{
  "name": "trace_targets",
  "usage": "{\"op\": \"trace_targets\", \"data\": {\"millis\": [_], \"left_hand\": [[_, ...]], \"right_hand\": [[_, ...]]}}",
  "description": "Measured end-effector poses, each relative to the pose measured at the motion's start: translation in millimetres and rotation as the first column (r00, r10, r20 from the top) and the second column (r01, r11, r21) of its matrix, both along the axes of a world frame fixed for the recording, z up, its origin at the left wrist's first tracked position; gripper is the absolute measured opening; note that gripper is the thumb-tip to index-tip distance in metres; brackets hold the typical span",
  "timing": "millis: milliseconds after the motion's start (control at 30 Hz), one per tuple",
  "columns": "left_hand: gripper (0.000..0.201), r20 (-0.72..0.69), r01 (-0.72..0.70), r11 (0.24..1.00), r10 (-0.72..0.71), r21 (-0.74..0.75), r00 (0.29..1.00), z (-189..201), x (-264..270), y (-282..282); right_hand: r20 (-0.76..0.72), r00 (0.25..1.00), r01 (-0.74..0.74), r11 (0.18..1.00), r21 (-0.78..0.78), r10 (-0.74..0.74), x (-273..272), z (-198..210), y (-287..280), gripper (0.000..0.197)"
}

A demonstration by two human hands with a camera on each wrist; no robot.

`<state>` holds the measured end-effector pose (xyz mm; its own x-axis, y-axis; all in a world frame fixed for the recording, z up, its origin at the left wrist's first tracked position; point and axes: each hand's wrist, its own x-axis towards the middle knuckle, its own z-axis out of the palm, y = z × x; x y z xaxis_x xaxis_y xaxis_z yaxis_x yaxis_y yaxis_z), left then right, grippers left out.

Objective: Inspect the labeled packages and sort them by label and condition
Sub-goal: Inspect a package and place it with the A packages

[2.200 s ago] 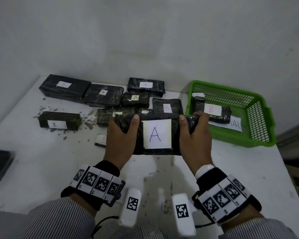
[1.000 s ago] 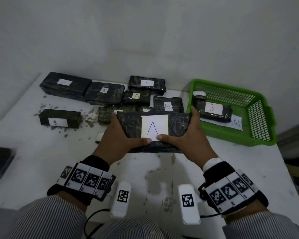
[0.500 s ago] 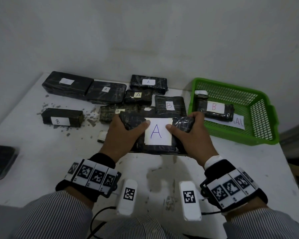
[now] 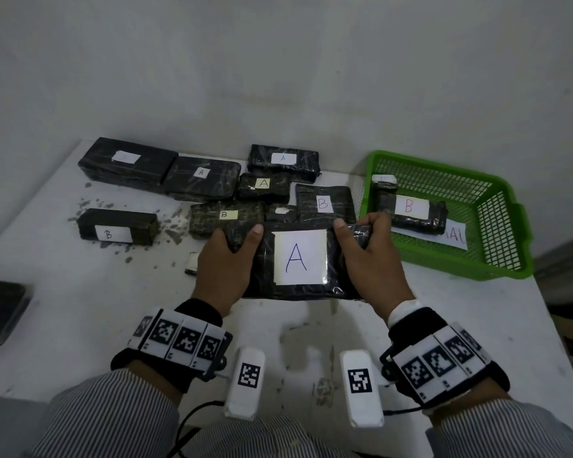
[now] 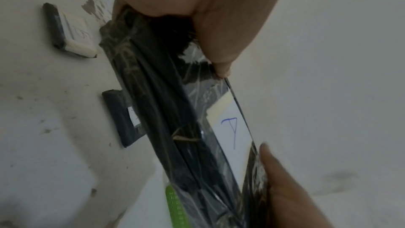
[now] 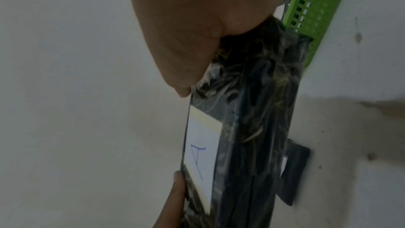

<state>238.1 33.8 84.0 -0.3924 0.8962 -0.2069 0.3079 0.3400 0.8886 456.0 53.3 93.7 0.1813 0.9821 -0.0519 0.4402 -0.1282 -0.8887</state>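
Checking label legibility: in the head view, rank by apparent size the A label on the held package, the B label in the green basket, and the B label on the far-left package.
1. A label on the held package, though nearest the camera.
2. B label in the green basket.
3. B label on the far-left package; close to the second.

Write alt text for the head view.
Both hands, left hand and right hand, grip a black wrapped package labelled A above a white table. Behind lie more A and B packages; a green basket holds a B package.
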Motion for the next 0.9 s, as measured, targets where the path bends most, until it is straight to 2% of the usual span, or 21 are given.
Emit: {"op": "trace_targets", "data": {"millis": [67,133,167,233,300,400,433,500,533,633,667,733,833,900], "left_hand": [[0.054,0.082,0.027,0.999,-0.024,-0.033,0.996,3,-3,0],[0.061,0.241,0.15,0.987,-0.131,-0.062,0.962,8,-8,-1],[0.061,0.28,0.233,0.971,-0.211,-0.046,0.936,10,-10,-3],[0.054,0.27,0.335,0.942,-0.326,0.015,0.906,15,-16,-5],[0.048,0.234,0.336,0.94,-0.339,0.054,0.911,17,-22,-6],[0.043,0.254,0.235,0.97,-0.243,0.065,0.936,14,-26,-2],[0.046,0.27,0.197,0.979,-0.205,0.06,0.941,14,-26,-1],[0.054,0.28,0.155,0.986,-0.166,0.061,0.945,9,-27,3],[0.06,0.273,0.16,0.984,-0.174,0.072,0.946,9,-27,4],[0.109,0.247,0.228,0.971,-0.24,0.076,0.939,15,-27,2],[0.119,0.235,0.253,0.965,-0.262,0.071,0.936,18,-26,0],[0.115,0.223,0.26,0.962,-0.272,0.082,0.936,23,-24,-3],[0.098,0.212,0.195,0.977,-0.209,0.084,0.955,27,-21,-3],[0.093,0.183,0.192,0.979,-0.202,0.073,0.962,27,-19,-3]], "right_hand": [[0.014,1.0,-0.018,1.0,-0.015,0.018,3,2,2,0.034],[0.004,1.0,0.011,0.997,-0.074,-0.011,8,0,4,0.035],[-0.033,0.998,0.04,0.991,-0.127,-0.045,11,-4,6,0.036],[-0.157,0.979,0.091,0.965,-0.247,-0.132,16,-6,7,0.041],[-0.232,0.962,0.064,0.944,-0.325,-0.146,16,-2,7,0.049],[-0.315,0.947,-0.041,0.945,-0.323,-0.067,13,9,4,0.067],[-0.307,0.951,-0.069,0.955,-0.289,-0.024,12,10,4,0.081],[-0.197,0.977,-0.123,0.967,-0.221,0.079,8,9,1,0.108],[-0.155,0.982,-0.136,0.972,-0.191,0.107,6,8,-1,0.109],[-0.183,0.977,-0.128,0.985,-0.117,0.106,5,17,-2,0.076],[-0.172,0.979,-0.129,0.987,-0.096,0.111,5,21,-2,0.066],[-0.103,0.978,-0.192,0.978,-0.084,0.183,7,28,-1,0.056],[0.015,0.953,-0.297,0.946,-0.126,0.302,7,38,0,0.07],[0.087,0.952,-0.285,0.953,-0.107,0.294,9,40,1,0.065]]}}
